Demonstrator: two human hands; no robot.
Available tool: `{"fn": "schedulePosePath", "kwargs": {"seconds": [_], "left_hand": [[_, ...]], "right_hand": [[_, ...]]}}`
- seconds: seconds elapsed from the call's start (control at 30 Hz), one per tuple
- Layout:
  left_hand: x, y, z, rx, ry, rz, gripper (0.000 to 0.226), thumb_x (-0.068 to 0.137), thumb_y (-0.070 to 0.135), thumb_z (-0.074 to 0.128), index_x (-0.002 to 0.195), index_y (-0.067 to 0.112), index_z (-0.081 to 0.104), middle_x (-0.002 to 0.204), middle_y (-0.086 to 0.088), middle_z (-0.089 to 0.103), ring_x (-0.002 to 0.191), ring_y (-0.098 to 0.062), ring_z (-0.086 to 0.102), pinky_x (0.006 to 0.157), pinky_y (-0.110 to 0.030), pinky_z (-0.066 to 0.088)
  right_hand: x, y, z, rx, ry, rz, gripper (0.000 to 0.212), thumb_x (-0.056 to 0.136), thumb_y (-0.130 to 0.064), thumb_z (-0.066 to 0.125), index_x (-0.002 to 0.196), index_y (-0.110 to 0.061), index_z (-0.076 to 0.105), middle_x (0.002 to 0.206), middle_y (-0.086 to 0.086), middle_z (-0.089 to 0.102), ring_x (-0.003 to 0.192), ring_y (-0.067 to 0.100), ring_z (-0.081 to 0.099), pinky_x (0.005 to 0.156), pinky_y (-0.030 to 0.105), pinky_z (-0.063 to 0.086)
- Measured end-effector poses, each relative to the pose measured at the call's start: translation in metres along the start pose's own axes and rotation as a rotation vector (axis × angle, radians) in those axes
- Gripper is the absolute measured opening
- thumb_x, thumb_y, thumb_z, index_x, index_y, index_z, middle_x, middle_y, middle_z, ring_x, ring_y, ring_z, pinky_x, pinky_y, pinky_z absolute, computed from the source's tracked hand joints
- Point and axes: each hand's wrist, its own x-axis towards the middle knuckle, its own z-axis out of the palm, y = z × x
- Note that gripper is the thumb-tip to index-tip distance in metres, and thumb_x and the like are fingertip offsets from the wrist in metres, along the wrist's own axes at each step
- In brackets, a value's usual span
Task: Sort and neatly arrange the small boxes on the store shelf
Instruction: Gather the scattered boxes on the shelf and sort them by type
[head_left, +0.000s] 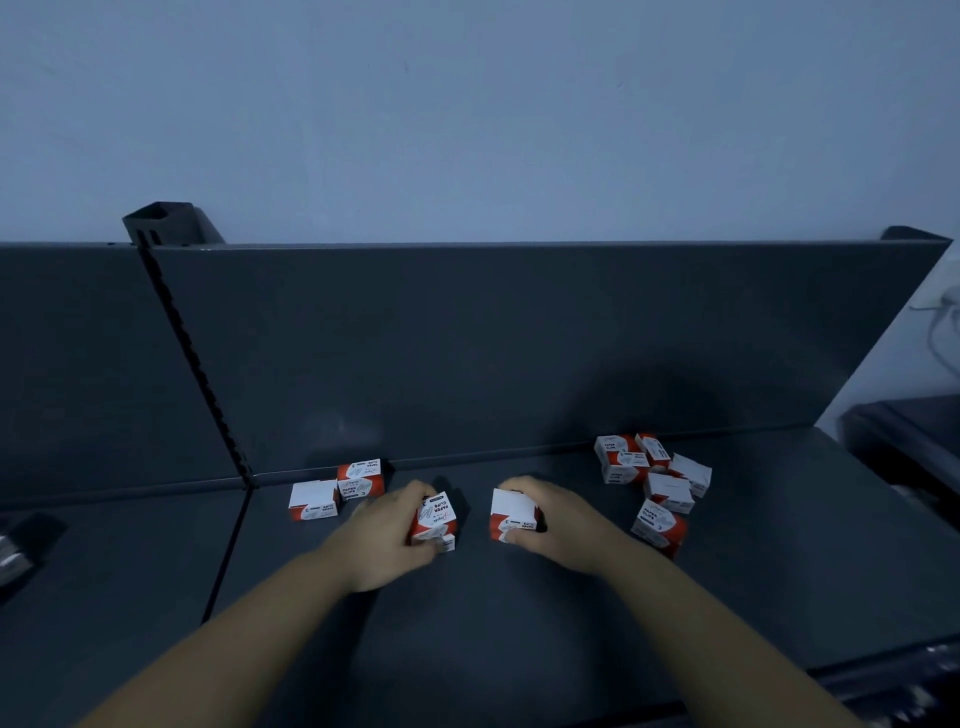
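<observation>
- Two bare forearms reach in from the bottom edge, over the smooth dark grey metal shelf (519, 634).
- At the end of one, the left hand (384, 532) curls its fingers round a small red-and-white cardboard box printed "PAPER CLIPS" (436, 517). This box is tilted up on an edge. A sliver of white card shows beneath it, and I cannot tell whether that is another box.
- Beside it, the right hand (561, 519) grips a second box of the same kind (513, 512), with its plain white face turned up. The thumb is on the near side and the fingers wrap the far edge. The two held boxes are near each other but apart, at the middle of the shelf.
- Further left, a pair of matching boxes (335, 491) sits just beside each other — square-edged cuboids, close to the back panel.
- To the right lies a jumbled cluster of boxes (654, 480). I count six, though overlaps make that unsure. They are tilted at differing angles, and some rest on others.
- That makes ten boxes counted in all, each glossy red with white panels.
- Behind them rises the matte dark grey sheet-metal back panel (519, 338).
- A black slotted upright strip (192, 358) divides the bays at the left.
- Above the panel is a smooth, pale blue-grey wall (467, 104).
</observation>
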Motion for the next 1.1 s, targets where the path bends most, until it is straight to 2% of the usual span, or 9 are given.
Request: {"fn": "schedulePosePath", "kwargs": {"seconds": [0.1,0.23,0.43,0.57,0.7,0.93,1.1], "left_hand": [[-0.004,-0.006,0.004,0.037,0.016,0.003,0.048,0.087,0.049,0.06,0.128,0.033,0.041,0.116,0.018,0.053,0.108,-0.005,0.05,0.1,-0.034,0.04],[-0.01,-0.011,0.007,-0.055,0.048,-0.054,0.051,0.084,0.051,0.064,0.128,0.036,0.044,0.116,0.022,0.057,0.109,-0.002,0.053,0.104,-0.038,0.04],[-0.031,-0.019,0.001,-0.076,0.13,-0.133,0.04,0.082,0.052,0.066,0.117,0.04,0.05,0.111,0.024,0.061,0.106,0.001,0.054,0.105,-0.035,0.038],[-0.049,-0.03,-0.008,-0.061,0.207,-0.177,0.054,0.082,0.057,0.064,0.13,0.039,0.046,0.118,0.027,0.059,0.113,-0.001,0.052,0.109,-0.03,0.029],[-0.074,-0.048,-0.024,-0.023,0.235,-0.192,0.052,0.082,0.058,0.062,0.128,0.04,0.044,0.115,0.026,0.06,0.108,-0.003,0.054,0.098,-0.022,0.02],[-0.127,-0.103,-0.071,-0.005,0.238,-0.184,0.041,0.082,0.053,0.065,0.117,0.044,0.044,0.097,0.03,0.058,0.089,0.006,0.047,0.096,-0.025,0.018],[-0.168,-0.151,-0.102,0.037,0.237,-0.169,0.042,0.081,0.054,0.066,0.115,0.041,0.046,0.099,0.026,0.062,0.093,0.003,0.052,0.096,-0.027,0.019]], "right_hand": [[-0.001,0.001,0.002,-0.006,0.004,-0.006,0.055,0.087,-0.035,0.07,0.137,-0.036,0.045,0.129,-0.013,0.053,0.114,0.006,0.051,0.098,0.028,0.046],[-0.001,0.002,0.005,-0.03,0.027,-0.012,0.058,0.088,-0.036,0.07,0.138,-0.037,0.043,0.127,-0.011,0.054,0.11,0.005,0.053,0.092,0.023,0.045],[0.006,-0.019,0.016,-0.004,0.015,-0.082,0.06,0.083,-0.039,0.073,0.137,-0.035,0.048,0.124,-0.011,0.058,0.108,0.004,0.056,0.095,0.03,0.05],[0.019,-0.047,0.021,-0.006,0.034,-0.143,0.06,0.081,-0.037,0.075,0.135,-0.034,0.05,0.12,-0.012,0.059,0.105,0.004,0.058,0.093,0.028,0.05],[0.025,-0.086,0.039,-0.014,0.041,-0.183,0.059,0.082,-0.03,0.076,0.136,-0.031,0.051,0.119,-0.011,0.059,0.102,0.004,0.056,0.087,0.02,0.045],[0.045,-0.163,0.091,-0.069,0.026,-0.192,0.063,0.084,-0.035,0.075,0.141,-0.034,0.046,0.135,-0.006,0.055,0.119,0.011,0.051,0.1,0.026,0.044],[0.053,-0.223,0.138,-0.033,0.012,-0.195,0.059,0.085,-0.035,0.074,0.136,-0.036,0.046,0.127,-0.013,0.057,0.112,0.007,0.054,0.096,0.032,0.05]]}}
